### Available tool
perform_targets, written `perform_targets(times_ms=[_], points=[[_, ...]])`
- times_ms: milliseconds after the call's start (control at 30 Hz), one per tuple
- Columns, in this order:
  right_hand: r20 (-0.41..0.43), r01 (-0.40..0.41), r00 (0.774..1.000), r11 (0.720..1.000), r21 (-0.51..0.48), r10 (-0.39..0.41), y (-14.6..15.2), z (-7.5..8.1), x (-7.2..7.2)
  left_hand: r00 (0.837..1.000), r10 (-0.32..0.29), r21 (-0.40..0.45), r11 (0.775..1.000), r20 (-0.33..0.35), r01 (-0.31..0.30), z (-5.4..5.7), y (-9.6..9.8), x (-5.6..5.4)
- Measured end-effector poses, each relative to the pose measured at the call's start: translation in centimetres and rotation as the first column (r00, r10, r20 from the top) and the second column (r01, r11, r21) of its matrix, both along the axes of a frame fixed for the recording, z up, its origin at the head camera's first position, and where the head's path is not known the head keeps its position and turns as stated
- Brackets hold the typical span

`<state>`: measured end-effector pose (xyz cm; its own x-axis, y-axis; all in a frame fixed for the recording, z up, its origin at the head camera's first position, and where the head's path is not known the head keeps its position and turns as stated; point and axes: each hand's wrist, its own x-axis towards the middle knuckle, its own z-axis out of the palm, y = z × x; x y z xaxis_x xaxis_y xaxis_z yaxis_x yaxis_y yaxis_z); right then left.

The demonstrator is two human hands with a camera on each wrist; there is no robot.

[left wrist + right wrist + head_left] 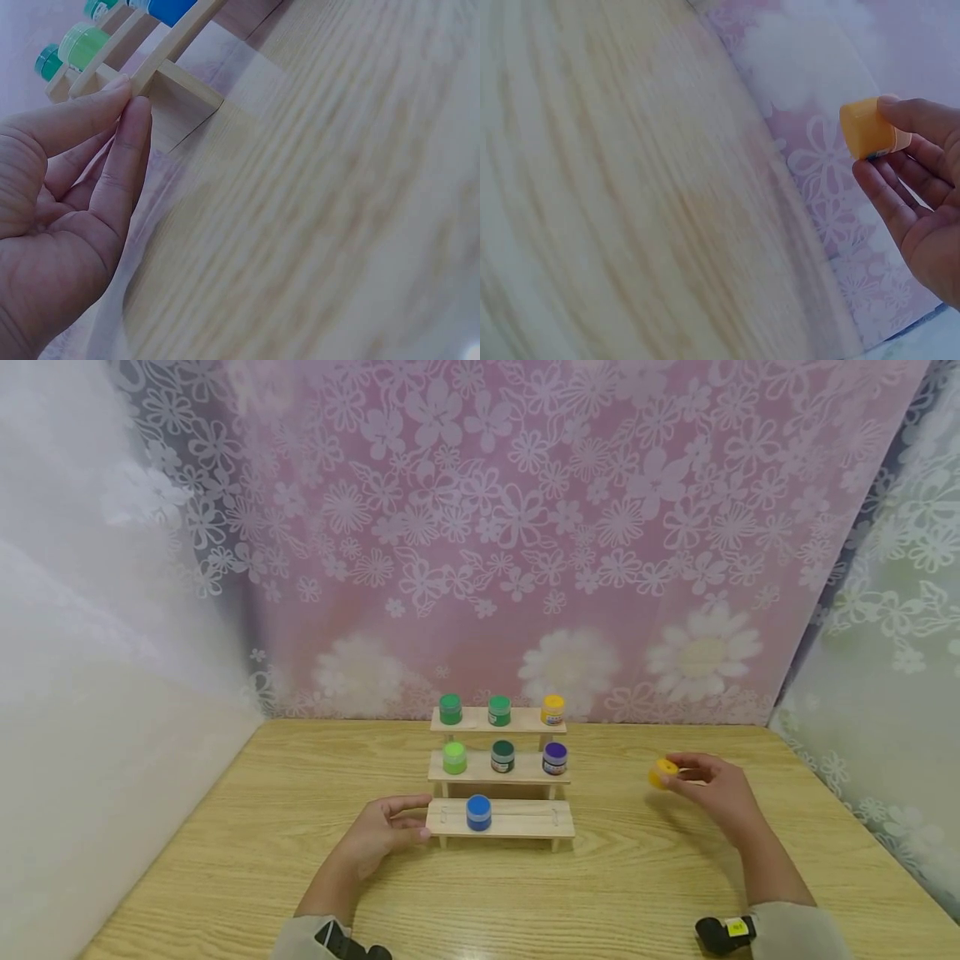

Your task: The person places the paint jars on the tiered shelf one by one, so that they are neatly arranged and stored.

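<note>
A three-tier wooden display stand point(517, 831) stands on the table, bearing small paint jars. My left hand point(382, 835) pinches the left end of its lowest tier, thumb and fingertips meeting at the board's corner in the left wrist view. On that tier sits a blue paint jar point(478, 812). To the right of the stand, my right hand point(712, 789) holds a yellow paint jar point(866, 129) above the table, between thumb and fingers. The jar is tilted, one end facing left in the right wrist view.
The middle tier holds a light green jar point(454, 757), a dark green jar point(502, 757) and a purple jar point(555, 758). Two green jars point(499, 711) and another yellow jar point(552, 710) stand on top. Behind the wooden table point(247, 860) hangs a flowered pink curtain point(480, 552).
</note>
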<state>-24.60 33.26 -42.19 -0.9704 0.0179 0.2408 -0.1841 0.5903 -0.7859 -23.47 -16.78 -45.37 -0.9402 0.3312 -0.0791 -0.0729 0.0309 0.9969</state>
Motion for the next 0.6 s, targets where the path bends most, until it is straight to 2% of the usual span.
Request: perform_targets(times_ms=[300, 600], points=[[-0.011, -0.042, 0.999, 0.999, -0.024, 0.042, -1.4, 0.7, 0.3, 1.000, -0.006, 0.010, 1.000, -0.001, 0.006, 0.0, -0.1, 0.1], [-0.064, -0.132, 0.990, 0.989, -0.073, 0.127, -3.2, 2.6, 1.0, 1.000, -0.008, 0.010, 1.000, 0.007, 0.007, -0.1, -0.1, 0.0]])
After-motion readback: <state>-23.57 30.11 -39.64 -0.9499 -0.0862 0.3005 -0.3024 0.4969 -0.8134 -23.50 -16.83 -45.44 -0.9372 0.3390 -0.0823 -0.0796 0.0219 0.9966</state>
